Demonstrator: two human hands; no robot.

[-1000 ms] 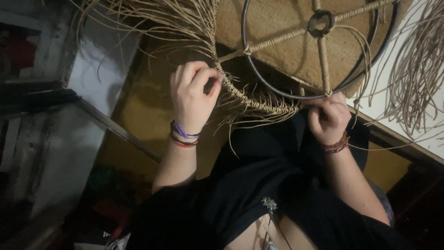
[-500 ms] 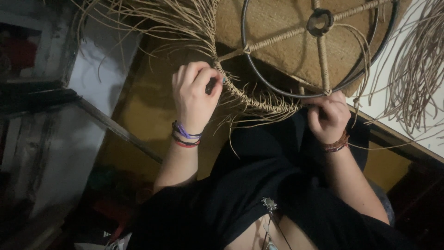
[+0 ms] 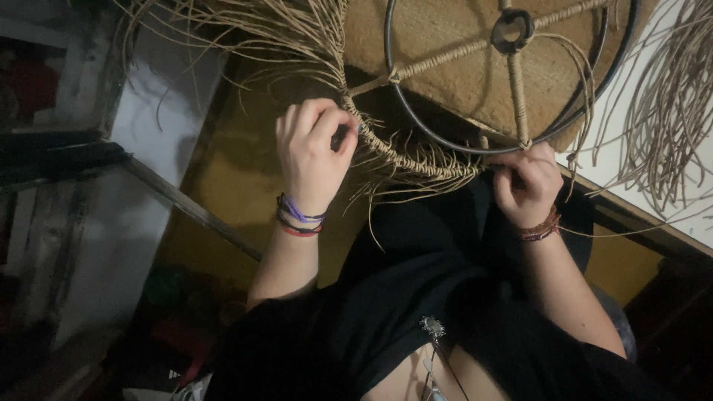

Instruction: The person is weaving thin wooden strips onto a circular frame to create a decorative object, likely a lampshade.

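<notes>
Round metal frame (image 3: 445, 141) sits centre-far, tilted over the lap, spokes wrapped in tan cord, small hub ring (image 3: 512, 28) far. Its near rim carries a woven cord band (image 3: 401, 156) with loose ends fraying out. Left hand (image 3: 312, 152) fingers clenched on the band at the rim's left side. Right hand (image 3: 527, 182) fingers pinched on cord at the rim's near-right, below a spoke. Loose cord bundle (image 3: 668, 96) hangs right over a white worktop (image 3: 631, 171). Bracelets on both wrists. Black clothing near.
</notes>
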